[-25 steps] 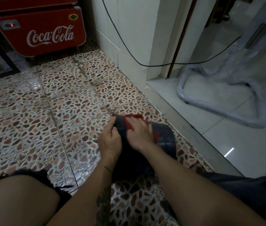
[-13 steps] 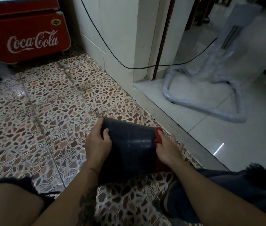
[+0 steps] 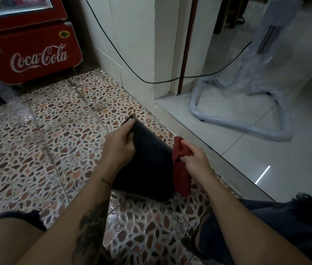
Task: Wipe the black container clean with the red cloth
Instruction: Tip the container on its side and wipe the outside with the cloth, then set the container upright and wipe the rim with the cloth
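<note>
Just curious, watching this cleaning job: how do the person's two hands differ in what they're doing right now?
The left hand grips the far top edge of the black container, steadying it; the right hand holds only the red cloth.
The left hand lies against the container's left side; the right hand sits just off its right side, the cloth hanging down along that edge.
Both hands are closed on something, low over the patterned floor tiles.

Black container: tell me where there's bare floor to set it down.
Free: pebble tiles left of the left hand, toward the red cooler; also the pale tiles beyond the threshold. Crowded: right of the black container, where the right hand holds the red cloth.
</note>
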### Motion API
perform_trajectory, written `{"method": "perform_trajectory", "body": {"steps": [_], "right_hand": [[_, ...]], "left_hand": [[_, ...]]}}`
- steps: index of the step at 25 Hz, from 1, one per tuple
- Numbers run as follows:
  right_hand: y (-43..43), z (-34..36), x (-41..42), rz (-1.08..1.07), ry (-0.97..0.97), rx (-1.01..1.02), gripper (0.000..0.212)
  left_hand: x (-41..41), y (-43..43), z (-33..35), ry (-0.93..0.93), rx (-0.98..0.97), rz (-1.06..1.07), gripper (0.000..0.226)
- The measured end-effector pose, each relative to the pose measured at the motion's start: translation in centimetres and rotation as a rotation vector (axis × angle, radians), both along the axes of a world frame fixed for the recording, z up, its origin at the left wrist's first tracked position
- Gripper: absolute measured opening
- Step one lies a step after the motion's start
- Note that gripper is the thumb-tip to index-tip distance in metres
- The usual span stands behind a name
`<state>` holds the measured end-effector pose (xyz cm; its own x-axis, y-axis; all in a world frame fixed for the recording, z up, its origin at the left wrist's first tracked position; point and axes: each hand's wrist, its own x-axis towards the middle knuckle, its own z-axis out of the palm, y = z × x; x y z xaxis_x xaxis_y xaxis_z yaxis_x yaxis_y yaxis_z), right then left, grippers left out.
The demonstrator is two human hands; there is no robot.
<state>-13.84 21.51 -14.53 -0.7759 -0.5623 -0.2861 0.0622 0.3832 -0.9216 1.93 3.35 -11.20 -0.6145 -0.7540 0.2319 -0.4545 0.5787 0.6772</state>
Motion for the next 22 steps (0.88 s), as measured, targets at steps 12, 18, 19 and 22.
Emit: {"method": "perform_trajectory", "body": {"steps": [12, 18, 19, 22], "right_hand": [[0.8, 3.4, 0.7, -0.183, -0.067, -0.129, 0.039], [-0.9, 3.3, 4.7, 0.047, 0.169, -0.071, 0.036], [-1.2, 3.3, 4.8, 0.078, 0.215, -0.053, 0.033], [-2.0, 3.7, 4.9, 0.221, 0.305, -0.019, 0.031]], "left_hand": [[1.6, 4.7, -2.1, -0.280, -0.320, -0.369, 0.060], [3.4, 6.1, -3.6, -0.157, 0.082, -0.179, 0.056], [3.3, 5.9, -3.5, -0.105, 0.176, -0.112, 0.056], [2.7, 4.9, -2.3, 0.056, 0.330, 0.017, 0.043]]}}
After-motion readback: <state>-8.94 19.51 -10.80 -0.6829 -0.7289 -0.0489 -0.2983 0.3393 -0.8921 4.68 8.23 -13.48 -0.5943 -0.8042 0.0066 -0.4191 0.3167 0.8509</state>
